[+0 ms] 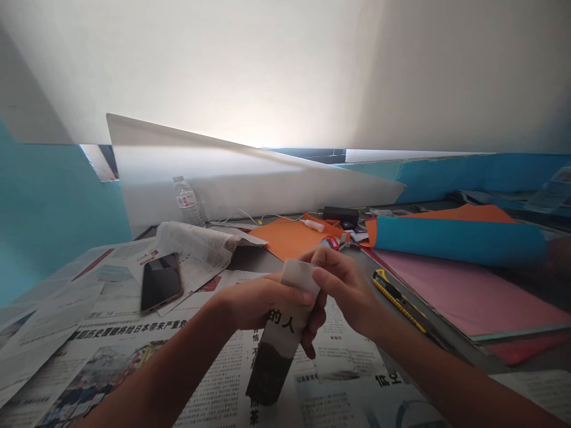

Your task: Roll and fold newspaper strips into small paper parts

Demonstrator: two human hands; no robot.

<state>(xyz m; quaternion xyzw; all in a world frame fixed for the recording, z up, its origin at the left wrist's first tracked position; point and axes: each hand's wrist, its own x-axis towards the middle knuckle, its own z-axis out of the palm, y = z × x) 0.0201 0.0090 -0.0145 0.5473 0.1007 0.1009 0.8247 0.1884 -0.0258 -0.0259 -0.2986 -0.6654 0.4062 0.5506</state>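
Note:
A folded strip of newspaper (279, 342), printed with large black characters and a dark picture, is held up above the newspaper-covered table. My left hand (263, 297) grips it from the left, the thumb lying across its front. At the strip's pale upper end, my right hand (341, 285) pinches the right edge between thumb and fingers. Some fingers behind the strip are hidden. Beneath both hands lie spread newspaper sheets (214, 368).
A phone (161, 283) lies on newspaper at left, near a water bottle (188, 202). To the right are a yellow-black utility knife (398, 300), pink paper (473, 291) and a blue paper roll (459, 241). Orange paper (281, 235) and a small white tube (312, 225) lie behind.

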